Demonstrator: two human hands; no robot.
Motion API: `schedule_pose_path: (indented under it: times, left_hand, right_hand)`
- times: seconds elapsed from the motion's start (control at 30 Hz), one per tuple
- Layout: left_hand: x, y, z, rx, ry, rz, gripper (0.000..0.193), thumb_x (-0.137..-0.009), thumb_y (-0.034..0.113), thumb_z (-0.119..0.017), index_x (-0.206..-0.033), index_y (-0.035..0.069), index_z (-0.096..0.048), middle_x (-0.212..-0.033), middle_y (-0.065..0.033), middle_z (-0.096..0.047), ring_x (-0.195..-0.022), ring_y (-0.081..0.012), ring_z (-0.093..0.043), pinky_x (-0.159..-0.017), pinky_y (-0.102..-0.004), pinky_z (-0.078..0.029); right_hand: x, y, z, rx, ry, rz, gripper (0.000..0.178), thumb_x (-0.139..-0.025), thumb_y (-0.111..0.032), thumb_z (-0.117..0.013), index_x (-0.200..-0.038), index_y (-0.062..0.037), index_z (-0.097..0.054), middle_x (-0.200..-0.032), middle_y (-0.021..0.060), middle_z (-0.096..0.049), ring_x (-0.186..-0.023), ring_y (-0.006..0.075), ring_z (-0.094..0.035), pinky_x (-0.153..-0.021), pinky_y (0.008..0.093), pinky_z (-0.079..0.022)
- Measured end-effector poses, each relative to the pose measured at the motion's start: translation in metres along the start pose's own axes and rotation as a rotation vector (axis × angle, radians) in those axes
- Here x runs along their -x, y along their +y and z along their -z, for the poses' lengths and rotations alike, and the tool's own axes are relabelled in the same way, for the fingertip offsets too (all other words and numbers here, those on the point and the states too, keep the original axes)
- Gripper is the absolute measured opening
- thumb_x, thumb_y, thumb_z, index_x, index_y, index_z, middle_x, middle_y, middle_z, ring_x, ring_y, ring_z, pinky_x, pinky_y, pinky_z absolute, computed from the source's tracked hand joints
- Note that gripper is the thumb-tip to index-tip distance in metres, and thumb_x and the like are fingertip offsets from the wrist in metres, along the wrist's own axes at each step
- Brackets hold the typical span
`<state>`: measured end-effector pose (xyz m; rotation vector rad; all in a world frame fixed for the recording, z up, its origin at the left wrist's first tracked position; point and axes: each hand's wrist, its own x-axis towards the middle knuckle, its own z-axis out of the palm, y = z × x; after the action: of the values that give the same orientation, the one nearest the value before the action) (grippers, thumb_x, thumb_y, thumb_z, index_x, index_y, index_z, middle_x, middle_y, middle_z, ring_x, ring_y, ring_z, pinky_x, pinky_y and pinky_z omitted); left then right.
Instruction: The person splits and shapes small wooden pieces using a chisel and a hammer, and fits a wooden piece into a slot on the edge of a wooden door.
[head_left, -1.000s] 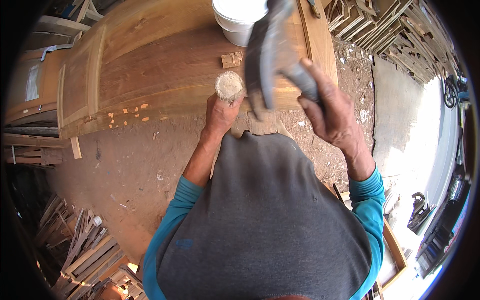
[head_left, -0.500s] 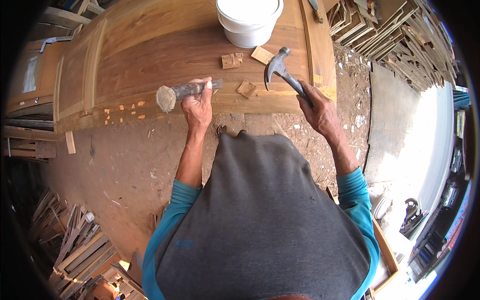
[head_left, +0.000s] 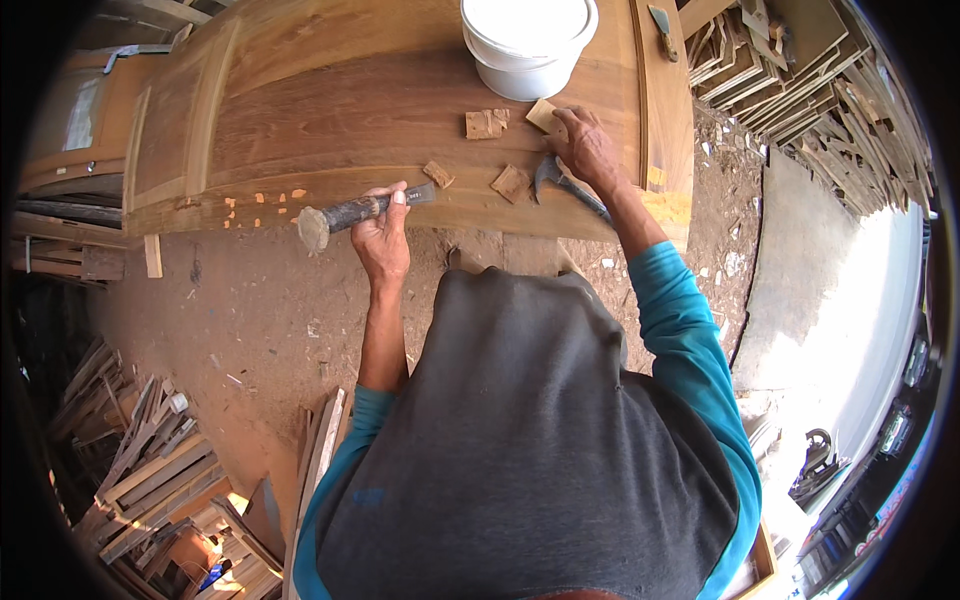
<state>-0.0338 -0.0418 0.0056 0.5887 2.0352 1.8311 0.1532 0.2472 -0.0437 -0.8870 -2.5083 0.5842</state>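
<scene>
My left hand is closed round the dark handle of a chisel, its blade pointing right over the panel's near edge. The handle's butt end is pale and worn. My right hand reaches over the panel, fingers and thumb at the right end of a flat tan piece; the grip is partly hidden. Under my right wrist a claw hammer lies on the wood, its handle partly covered by my forearm. Small brown pieces lie between my hands: a ragged one, a square one and a smaller one.
The large wooden panel has orange filler patches along its near edge. A white lidded bucket stands on it, and a putty knife lies at the far right. Boards are stacked right; scrap wood is piled lower left.
My right hand has set the hammer down on the panel and moved up and left to the flat tan piece. My left hand still holds the chisel, shifted slightly left and down.
</scene>
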Motion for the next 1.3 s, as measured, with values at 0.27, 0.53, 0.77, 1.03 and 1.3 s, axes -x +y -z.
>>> schedule_pose_path:
  times: [0.27, 0.53, 0.77, 1.03, 1.3]
  left_hand:
    - [0.015, -0.007, 0.009, -0.04, -0.001, 0.009, 0.018, -0.103, 0.012, -0.066, -0.114, -0.002, -0.064, -0.116, -0.0139, -0.073, -0.104, -0.018, -0.069, -0.088, -0.0334, -0.061]
    - [0.036, 0.005, -0.002, -0.098, 0.115, -0.059, 0.01, -0.103, 0.007, -0.062, -0.107, -0.001, -0.065, -0.105, -0.0076, -0.071, -0.096, -0.014, -0.065, -0.084, -0.0277, -0.055]
    - [0.082, 0.035, -0.026, -0.145, 0.157, -0.004, 0.016, -0.103, 0.016, -0.064, -0.096, 0.004, -0.057, -0.083, -0.0035, -0.061, -0.069, -0.0106, -0.059, -0.062, -0.025, -0.049]
    - [0.136, 0.082, -0.115, 0.062, -0.191, 0.221, 0.021, -0.103, 0.024, -0.068, -0.102, 0.007, -0.056, -0.076, 0.0023, -0.056, -0.06, -0.0039, -0.049, -0.048, -0.0211, -0.036]
    - [0.203, 0.06, -0.165, 0.054, -0.189, 0.36, 0.025, -0.094, 0.015, -0.077, -0.109, 0.006, -0.06, -0.085, 0.0015, -0.06, -0.062, -0.0034, -0.049, -0.05, -0.0193, -0.035]
  right_hand:
    - [-0.023, 0.03, -0.005, -0.151, -0.162, -0.039, 0.015, -0.089, -0.018, -0.066, -0.096, -0.0046, -0.069, -0.095, 0.0213, -0.068, -0.096, 0.0421, -0.065, -0.087, 0.0487, -0.053]
    - [-0.01, 0.033, 0.021, -0.301, -0.13, -0.252, 0.029, -0.099, -0.022, -0.062, -0.112, 0.0021, -0.073, -0.092, 0.0238, -0.072, -0.082, 0.0308, -0.072, -0.076, 0.0412, -0.054]
    - [0.022, -0.018, 0.072, -0.671, -0.294, -0.125, 0.029, -0.103, -0.014, -0.061, -0.124, 0.0032, -0.069, -0.095, 0.0129, -0.075, -0.083, 0.0166, -0.068, -0.073, 0.0385, -0.056]
    - [0.126, -0.042, 0.107, -0.592, -0.222, 0.403, 0.038, -0.088, -0.008, -0.071, -0.125, -0.0024, -0.067, -0.129, 0.0163, -0.061, -0.123, 0.0358, -0.06, -0.102, 0.0426, -0.054]
    - [0.198, 0.005, 0.153, -0.551, -0.141, 0.413, 0.044, -0.088, -0.008, -0.073, -0.13, -0.0017, -0.063, -0.136, 0.0203, -0.056, -0.131, 0.0387, -0.054, -0.108, 0.044, -0.05]
